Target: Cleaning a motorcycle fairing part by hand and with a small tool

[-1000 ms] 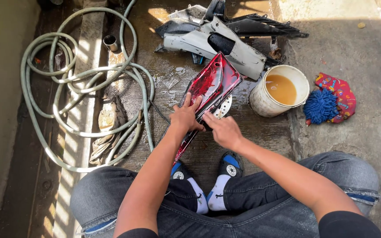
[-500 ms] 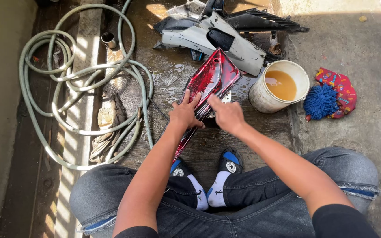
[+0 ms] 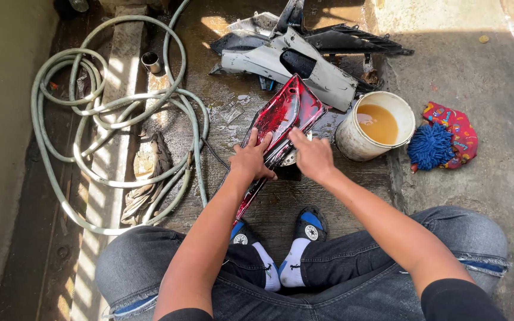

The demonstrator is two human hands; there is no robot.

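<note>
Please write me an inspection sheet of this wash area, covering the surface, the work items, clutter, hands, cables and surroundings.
Surface: wet concrete floor, dry and sunlit at the right.
Job's things: glossy red panel, wet, lying on the floor in front of the person's feet.
Clutter: white bucket of brownish water; blue wash mitt on a patterned cloth; dirty rag; small metal cup; pile of grey and black panels.
Grippers: left hand flat on the red panel; right hand pressed on its right edge.
Cables: nothing seen; a coiled green hose lies at the left.
Surroundings: low concrete wall at the left.
</note>
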